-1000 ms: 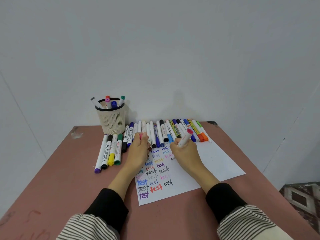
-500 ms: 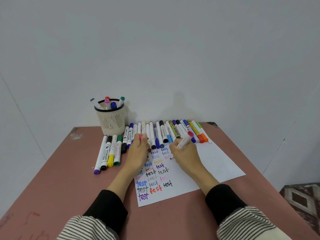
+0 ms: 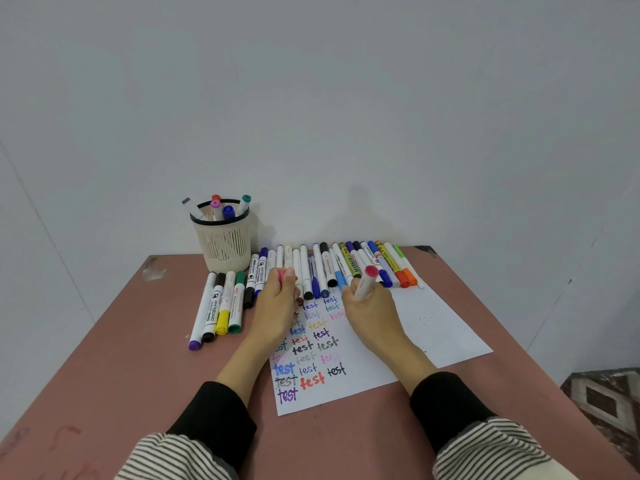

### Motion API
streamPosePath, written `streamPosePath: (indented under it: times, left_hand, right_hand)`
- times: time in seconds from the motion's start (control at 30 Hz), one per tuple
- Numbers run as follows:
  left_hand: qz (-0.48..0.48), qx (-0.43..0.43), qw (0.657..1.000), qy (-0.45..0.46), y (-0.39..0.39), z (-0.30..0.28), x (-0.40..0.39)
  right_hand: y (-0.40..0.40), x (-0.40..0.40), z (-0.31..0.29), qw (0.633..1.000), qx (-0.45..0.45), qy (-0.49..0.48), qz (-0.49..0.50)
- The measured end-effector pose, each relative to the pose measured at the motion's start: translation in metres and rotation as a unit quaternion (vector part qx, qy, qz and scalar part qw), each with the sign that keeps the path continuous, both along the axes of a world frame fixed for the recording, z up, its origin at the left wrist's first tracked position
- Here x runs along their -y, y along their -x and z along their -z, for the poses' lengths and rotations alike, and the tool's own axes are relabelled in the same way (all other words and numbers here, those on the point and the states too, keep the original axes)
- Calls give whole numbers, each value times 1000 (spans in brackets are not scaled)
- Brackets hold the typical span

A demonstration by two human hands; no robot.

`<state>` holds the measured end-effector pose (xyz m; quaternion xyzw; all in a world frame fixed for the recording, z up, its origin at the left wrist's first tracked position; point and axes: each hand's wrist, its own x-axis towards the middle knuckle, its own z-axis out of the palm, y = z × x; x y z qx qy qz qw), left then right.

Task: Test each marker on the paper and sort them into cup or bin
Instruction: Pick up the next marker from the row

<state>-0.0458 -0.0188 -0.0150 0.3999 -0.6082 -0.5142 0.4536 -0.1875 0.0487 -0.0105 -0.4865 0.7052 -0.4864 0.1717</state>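
A white sheet of paper [image 3: 440, 327] lies on the table, its left part covered with the word "test" in many colours. My right hand [image 3: 372, 311] grips a white marker with a pink end [image 3: 366, 280], its tip down on the paper near the top rows of words. My left hand [image 3: 277, 306] rests on the paper's upper left and pinches the pink cap [image 3: 281, 274]. A row of capped markers [image 3: 349, 265] lies along the paper's far edge. The cream mesh cup [image 3: 224, 240] at the back left holds several markers.
A group of whiteboard markers [image 3: 221, 306] with purple, black, yellow and green caps lies left of the paper. The brown table [image 3: 121, 368] ends against a white wall. A patterned floor [image 3: 609, 400] shows at the lower right. No bin is in view.
My right hand has shifted slightly on the paper with the pink marker, its upper end tilting a little. The left hand stays put with the cap.
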Motion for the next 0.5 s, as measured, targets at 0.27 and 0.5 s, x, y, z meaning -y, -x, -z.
streamPosePath:
  times: [0.27,0.5]
  left_hand:
    - [26,-42,996,74,-5,-12,-8]
    - [58,51,993,94,-4,-7,-7]
  right_hand:
    - [7,-13,-28,963,235,122,38]
    - [17,-7,-27,925,373,76,-14]
